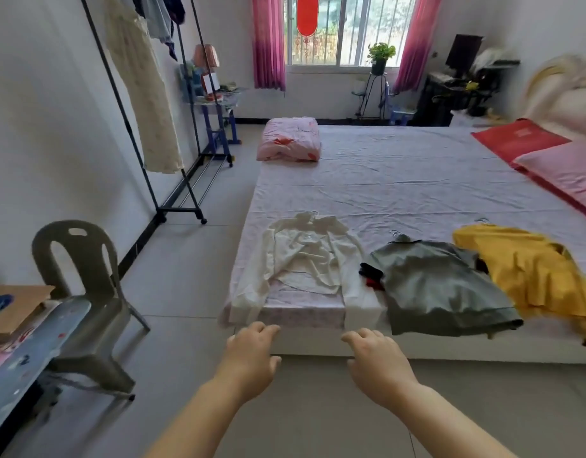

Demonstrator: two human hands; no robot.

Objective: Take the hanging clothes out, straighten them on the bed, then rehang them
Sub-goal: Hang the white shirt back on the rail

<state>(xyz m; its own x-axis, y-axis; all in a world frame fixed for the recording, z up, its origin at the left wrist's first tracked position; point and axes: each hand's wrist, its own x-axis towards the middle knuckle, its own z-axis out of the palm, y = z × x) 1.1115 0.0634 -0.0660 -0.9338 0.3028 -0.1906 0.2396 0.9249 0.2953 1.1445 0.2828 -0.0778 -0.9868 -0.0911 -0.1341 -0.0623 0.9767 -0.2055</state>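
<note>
At my far left sits a moulded grey plastic chair (83, 276). Next comes the black metal clothes rack (182, 210), which holds a cream lacy dress (143, 94) and some darker pieces near the top. On the bed (417, 180), over its wrinkled pale sheet, a thin white shirt (305, 262) lies flat at the near corner, one sleeve draped over the edge. My left hand (250, 361) and right hand (377, 365) hover just short of that edge, fingers loosely curled and holding nothing (neither touches cloth). Rightward lie a smooth grey-green garment (440, 285) and a crumpled yellow garment (529, 269).
</note>
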